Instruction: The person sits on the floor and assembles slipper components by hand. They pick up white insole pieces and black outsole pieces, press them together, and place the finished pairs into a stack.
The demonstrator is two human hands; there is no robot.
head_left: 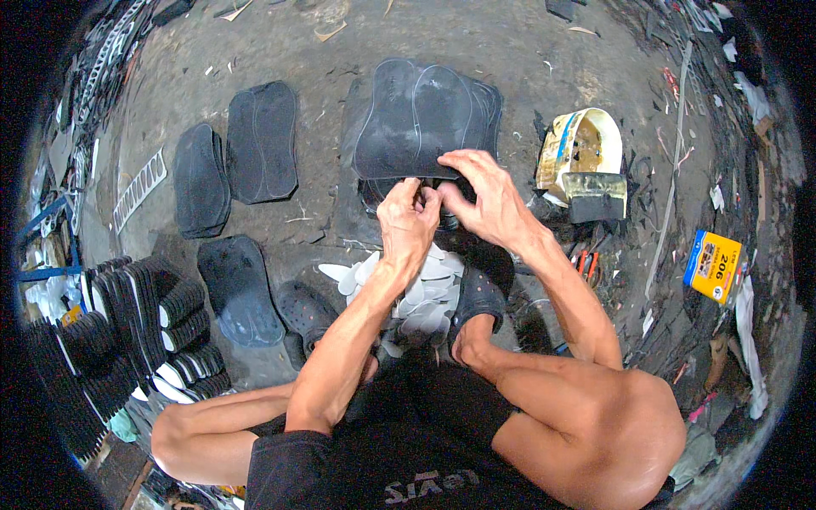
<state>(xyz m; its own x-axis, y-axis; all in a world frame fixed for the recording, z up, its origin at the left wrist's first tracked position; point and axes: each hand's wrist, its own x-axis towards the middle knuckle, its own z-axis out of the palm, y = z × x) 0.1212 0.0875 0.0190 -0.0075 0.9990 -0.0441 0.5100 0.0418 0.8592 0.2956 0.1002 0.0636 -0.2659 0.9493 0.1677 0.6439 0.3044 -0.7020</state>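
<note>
A black sheet (412, 119) with pale shoe-sole outlines lies in front of me, on top of a stack of similar pieces. Its near edge stands slightly raised, with dark shadow beneath. My right hand (491, 200) has its fingers bent over that edge, the thumb lower down by the gap. Close beside it, my left hand (408, 223) is closed in a pinch just under the edge; whatever its fingertips hold is hidden. Below my hands, between my feet, lies a heap of thin light-grey sole-shaped pieces (416, 293).
To the left lie more black outlined sheets (262, 143) and a single dark sheet (240, 289). Rows of stacked black soles (127, 331) stand at the lower left. On the right are a cut-open white container (605, 127) with brownish residue, red-handled tools (586, 263) and a yellow-blue packet (712, 266).
</note>
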